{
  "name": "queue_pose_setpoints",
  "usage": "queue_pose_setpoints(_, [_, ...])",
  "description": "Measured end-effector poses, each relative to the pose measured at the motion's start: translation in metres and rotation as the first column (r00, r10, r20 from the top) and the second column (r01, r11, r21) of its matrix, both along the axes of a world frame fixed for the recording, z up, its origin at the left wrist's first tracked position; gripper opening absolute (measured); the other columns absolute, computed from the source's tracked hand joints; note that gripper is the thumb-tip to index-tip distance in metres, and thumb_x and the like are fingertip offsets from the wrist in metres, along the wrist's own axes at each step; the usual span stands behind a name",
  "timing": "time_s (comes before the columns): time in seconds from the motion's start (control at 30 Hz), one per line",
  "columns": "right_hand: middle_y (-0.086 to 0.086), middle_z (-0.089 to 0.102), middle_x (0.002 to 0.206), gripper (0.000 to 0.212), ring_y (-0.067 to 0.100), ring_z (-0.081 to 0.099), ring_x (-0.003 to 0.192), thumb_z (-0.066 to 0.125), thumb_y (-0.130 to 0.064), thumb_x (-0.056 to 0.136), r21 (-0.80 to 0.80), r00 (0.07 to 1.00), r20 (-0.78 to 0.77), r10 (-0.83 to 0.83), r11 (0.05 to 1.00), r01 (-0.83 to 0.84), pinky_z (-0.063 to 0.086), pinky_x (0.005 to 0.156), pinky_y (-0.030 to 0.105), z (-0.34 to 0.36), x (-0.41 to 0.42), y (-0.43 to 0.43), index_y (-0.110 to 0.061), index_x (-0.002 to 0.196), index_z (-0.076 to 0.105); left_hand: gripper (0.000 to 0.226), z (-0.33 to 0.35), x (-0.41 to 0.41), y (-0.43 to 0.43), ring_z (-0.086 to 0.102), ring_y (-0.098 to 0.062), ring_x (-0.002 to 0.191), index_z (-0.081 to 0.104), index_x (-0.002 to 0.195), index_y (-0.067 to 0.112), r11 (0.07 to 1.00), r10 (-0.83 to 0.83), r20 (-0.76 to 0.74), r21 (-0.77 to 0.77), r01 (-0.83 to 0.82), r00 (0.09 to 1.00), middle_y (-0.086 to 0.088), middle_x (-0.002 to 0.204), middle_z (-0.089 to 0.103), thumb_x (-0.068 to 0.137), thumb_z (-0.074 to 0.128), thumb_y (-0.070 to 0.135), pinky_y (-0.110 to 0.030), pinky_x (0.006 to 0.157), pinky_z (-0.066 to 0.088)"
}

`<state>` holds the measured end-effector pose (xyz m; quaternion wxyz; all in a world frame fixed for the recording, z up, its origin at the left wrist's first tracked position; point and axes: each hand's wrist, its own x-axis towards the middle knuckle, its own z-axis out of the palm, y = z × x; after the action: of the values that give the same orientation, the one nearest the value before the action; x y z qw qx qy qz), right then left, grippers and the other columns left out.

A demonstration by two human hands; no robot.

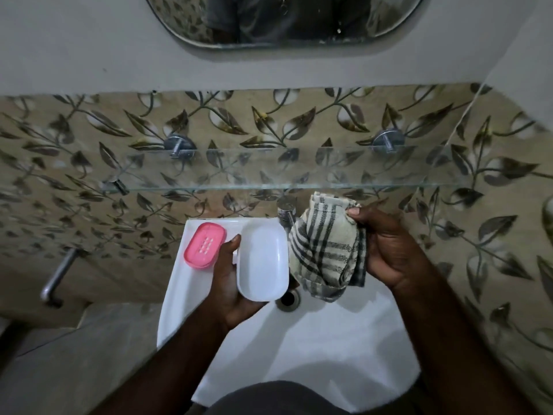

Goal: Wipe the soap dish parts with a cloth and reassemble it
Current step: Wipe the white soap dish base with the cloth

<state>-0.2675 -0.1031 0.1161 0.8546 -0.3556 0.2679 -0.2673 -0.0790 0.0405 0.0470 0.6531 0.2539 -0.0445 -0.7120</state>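
My left hand (230, 283) holds the white soap dish base (262, 262) over the sink, thumb along its left edge and fingers under it. The base faces up and looks bare inside. My right hand (389, 250) pinches a cream cloth with dark stripes (326, 250), which hangs just right of the base without visibly touching it. The pink slotted tray of the soap dish (205, 244) lies on the sink's back left corner, apart from both hands.
The white sink (329, 348) lies below with its drain (288, 299) partly hidden by the base. A chrome tap (286, 209) sits behind the cloth. A glass shelf (269, 169) juts from the tiled wall above. A metal pipe (58, 277) is at left.
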Motion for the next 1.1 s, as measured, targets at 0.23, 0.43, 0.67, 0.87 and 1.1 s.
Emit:
queue_pose_setpoints(0.23, [0.025, 0.066, 0.097, 0.015, 0.036, 0.063, 0.090, 0.057, -0.006, 0.087, -0.044, 0.967, -0.243, -0.081, 0.996, 0.072, 0.052, 0.082, 0.044, -0.042, 0.013, 0.012, 0.003, 0.096, 0.066, 0.058, 0.003, 0.005, 0.011, 0.064, -0.027, 0.103, 0.071, 0.109, 0.018, 0.998, 0.054, 0.155, 0.034, -0.060, 0.986, -0.006, 0.110, 0.069, 0.060, 0.081, 0.048, -0.047, 0.105, 0.036])
queue_pose_setpoints(0.43, [0.013, 0.057, 0.067, 0.010, 0.022, 0.047, 0.059, 0.062, -0.006, 0.089, -0.380, 0.924, -0.332, -0.187, 0.924, 0.051, 0.037, 0.051, 0.028, -0.049, 0.025, 0.035, -0.011, 0.081, 0.066, 0.051, 0.016, -0.007, 0.006, 0.069, -0.023, 0.090, 0.075, 0.103, 0.020, 0.997, 0.058, 0.337, 0.029, -0.072, 0.940, -0.006, 0.099, 0.073, 0.063, 0.077, 0.050, -0.039, 0.082, 0.054])
queue_pose_setpoints(0.67, [-0.008, 0.071, 0.080, 0.048, 0.008, 0.065, 0.072, 0.083, -0.011, 0.073, -0.440, 0.948, -0.311, -0.066, 0.894, -0.082, 0.050, 0.059, 0.022, -0.066, 0.020, 0.057, -0.013, 0.108, 0.051, 0.073, 0.038, -0.009, 0.010, 0.066, -0.029, 0.093, 0.069, 0.112, 0.010, 1.000, -0.018, 0.440, 0.009, 0.016, 0.898, -0.016, 0.104, 0.069, 0.054, 0.082, 0.054, -0.038, 0.083, 0.054])
queue_pose_setpoints(0.87, [-0.007, 0.070, 0.084, 0.048, 0.009, 0.063, 0.075, 0.080, -0.003, 0.072, -0.425, 0.942, -0.335, -0.014, 0.895, -0.138, 0.049, 0.059, 0.020, -0.070, 0.018, 0.054, -0.012, 0.108, 0.051, 0.072, 0.048, -0.006, 0.013, 0.065, -0.038, 0.101, 0.068, 0.114, 0.005, 0.999, 0.011, 0.448, -0.033, 0.004, 0.894, -0.025, 0.109, 0.067, 0.062, 0.076, 0.054, -0.047, 0.092, 0.052])
queue_pose_setpoints(1.1, [0.019, 0.070, 0.104, 0.038, 0.027, 0.067, 0.091, 0.056, -0.011, 0.081, 0.269, 0.981, -0.032, -0.194, 0.943, 0.195, 0.050, 0.081, 0.038, -0.080, 0.023, 0.046, 0.000, 0.116, 0.062, 0.068, 0.032, 0.011, 0.022, 0.065, -0.036, 0.098, 0.063, 0.121, 0.010, 0.965, 0.235, 0.361, 0.028, -0.263, 0.902, -0.023, 0.107, 0.066, 0.070, 0.066, 0.055, -0.043, 0.082, 0.054])
